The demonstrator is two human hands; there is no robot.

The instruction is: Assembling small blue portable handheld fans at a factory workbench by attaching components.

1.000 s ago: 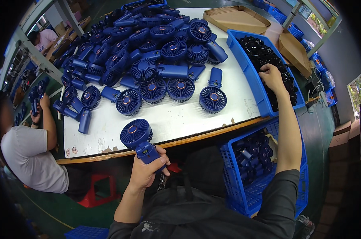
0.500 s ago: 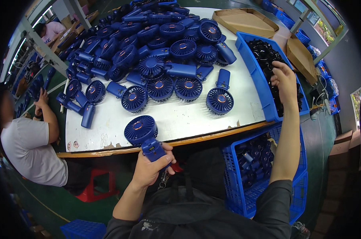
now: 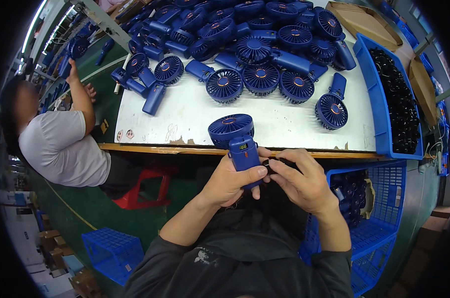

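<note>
My left hand (image 3: 220,185) is wrapped round the handle of a dark blue handheld fan (image 3: 245,155), just past the table's front edge. The fan's round head points toward the table, and a small lit display shows on the handle. Beside the lower handle, my right hand (image 3: 308,185) pinches a small black piece (image 3: 267,164) between thumb and fingers. Its exact kind is too small to tell, and whether it touches the fan is hidden by fingers. Farther off, many like fans (image 3: 260,78) lie piled on the white table (image 3: 185,116).
At the table's right stands a blue bin (image 3: 379,121) of small black parts (image 3: 401,107), with cardboard trays (image 3: 366,22) behind. Below it, a blue crate (image 3: 386,196) holds dark blue items. To the left, a co-worker (image 3: 61,144) sits on a red stool (image 3: 148,187), near another blue crate (image 3: 114,248).
My right hand has come from the bin of black parts to the fan, now with a small black piece. The view has shifted left. The co-worker has raised a fan.
</note>
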